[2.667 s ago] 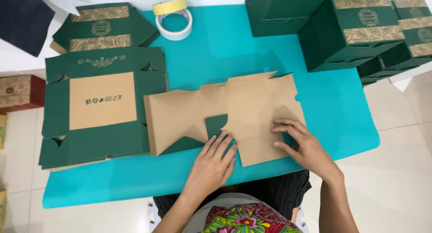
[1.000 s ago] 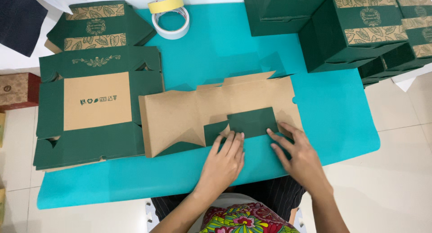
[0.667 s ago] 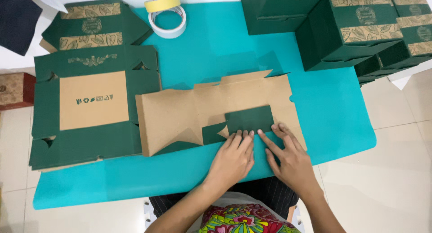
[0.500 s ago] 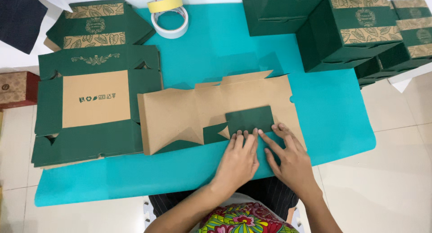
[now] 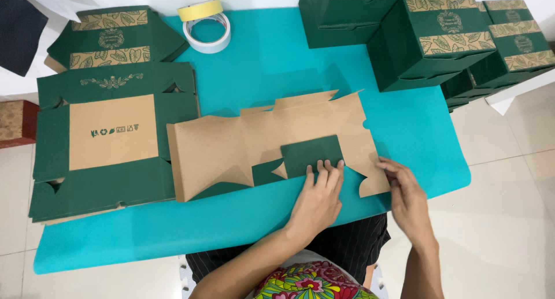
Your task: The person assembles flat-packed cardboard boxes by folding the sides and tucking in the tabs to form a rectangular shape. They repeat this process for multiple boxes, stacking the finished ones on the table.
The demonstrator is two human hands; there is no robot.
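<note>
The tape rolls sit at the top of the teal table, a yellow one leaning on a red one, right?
Not quite. The head view shows the yellow tape roll leaning on a white tape roll, not a red one. They do sit at the top of the teal table.

The table (image 5: 260,68) has a teal top, and the flat brown carton blank (image 5: 243,143) lies on it under the left grip (image 5: 317,199). Left of this grip lies a stack of flat green blanks (image 5: 110,137). Beyond it lie two tape rolls (image 5: 205,24), and assembled green boxes (image 5: 433,33) stand beyond the right grip (image 5: 407,198).
</note>
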